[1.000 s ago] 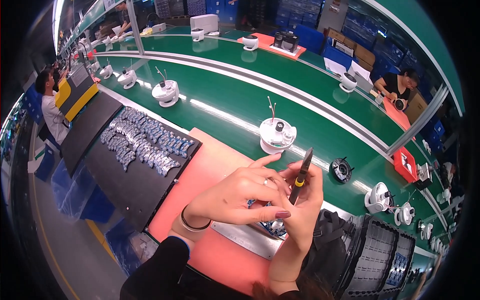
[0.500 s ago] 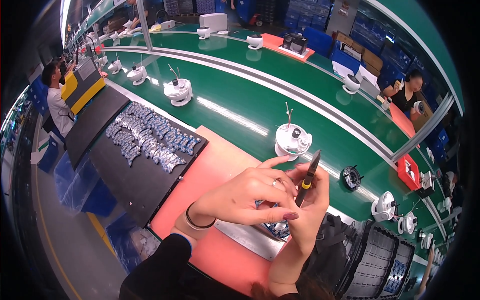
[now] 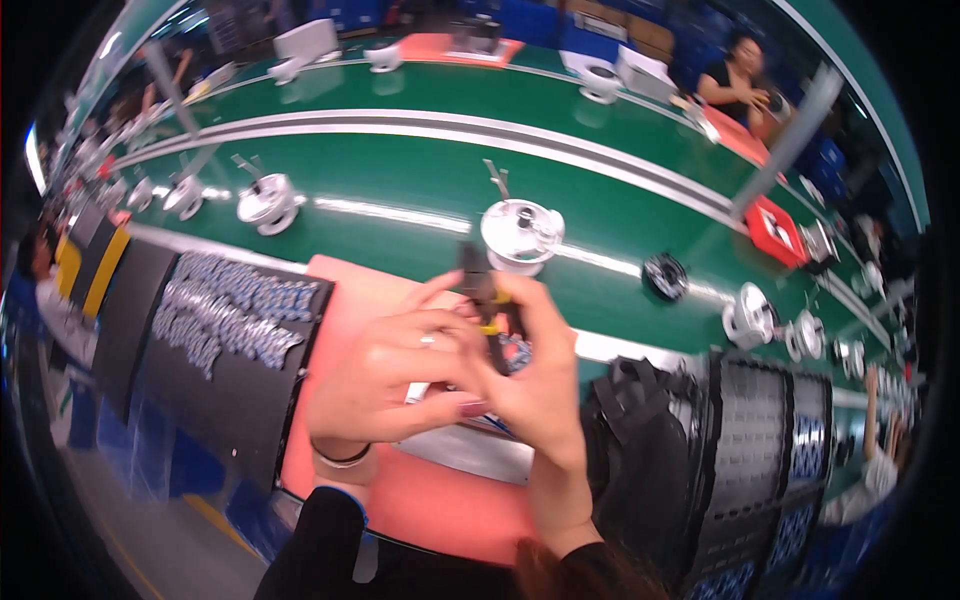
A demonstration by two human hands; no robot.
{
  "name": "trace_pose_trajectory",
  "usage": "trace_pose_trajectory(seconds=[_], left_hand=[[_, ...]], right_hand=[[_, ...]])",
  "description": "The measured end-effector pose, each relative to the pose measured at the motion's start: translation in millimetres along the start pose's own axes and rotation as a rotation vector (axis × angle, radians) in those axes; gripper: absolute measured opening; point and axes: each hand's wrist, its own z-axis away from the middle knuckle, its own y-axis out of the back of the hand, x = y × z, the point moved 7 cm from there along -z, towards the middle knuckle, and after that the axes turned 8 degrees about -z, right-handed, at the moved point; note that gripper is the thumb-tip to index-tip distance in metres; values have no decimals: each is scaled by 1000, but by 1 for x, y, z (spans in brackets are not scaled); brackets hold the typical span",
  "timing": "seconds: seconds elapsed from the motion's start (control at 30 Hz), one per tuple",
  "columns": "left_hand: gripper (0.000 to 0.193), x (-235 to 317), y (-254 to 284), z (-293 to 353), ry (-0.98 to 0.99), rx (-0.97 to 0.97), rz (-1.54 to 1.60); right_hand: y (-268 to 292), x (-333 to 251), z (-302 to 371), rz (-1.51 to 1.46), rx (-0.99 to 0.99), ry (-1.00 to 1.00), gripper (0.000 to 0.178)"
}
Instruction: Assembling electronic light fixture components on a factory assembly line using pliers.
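My right hand (image 3: 545, 375) is closed around a pair of pliers (image 3: 475, 265) with dark jaws and yellow-marked handles, the jaws pointing up and away from me. Pressed close on its left, my left hand (image 3: 385, 375) has bent fingers drawn together. Whatever they pinch is hidden and blurred. A small blue-and-silver circuit board (image 3: 516, 353) shows in part between the hands, beside the pliers; which hand supports it is hidden. Below them, a metal plate (image 3: 480, 455) lies on the orange-pink mat (image 3: 440, 505).
Left of the mat, a black board (image 3: 240, 400) carries rows of blue-and-silver circuit boards (image 3: 225, 300). White round housings, one with upright wires (image 3: 520, 235), stand along the green belt (image 3: 400, 185). A black ring part (image 3: 665, 277) lies there too. Black trays (image 3: 745, 430) stand at right.
The view has swung right, so the scene sits further left. Both hands stay together; the pliers have turned, and their second yellow-marked handle now shows.
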Motion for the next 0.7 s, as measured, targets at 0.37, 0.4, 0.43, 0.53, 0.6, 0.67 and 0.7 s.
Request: trace_pose_trajectory(seconds=[0.37,0.4,0.43,0.53,0.6,0.67,0.7], left_hand=[[27,-55,18,6,383,275,-9],[30,-75,20,2,444,355,-83],[30,-98,11,-7,373,385,-20],[23,-143,-17,-51,297,198,-156],[30,-177,-38,-74,314,121,-296],[36,-227,-57,-89,439,-37,-452],[36,-246,-62,-91,447,-30,-460]], right_hand=[[25,-7,2,12,58,118,45],[35,-3,0,12,106,114,44],[49,-5,-2,23,151,118,44],[96,-6,-20,313,383,155,42],[123,4,-43,545,432,201,44],[147,23,-64,647,417,225,46],[146,37,-76,897,243,219,46]])
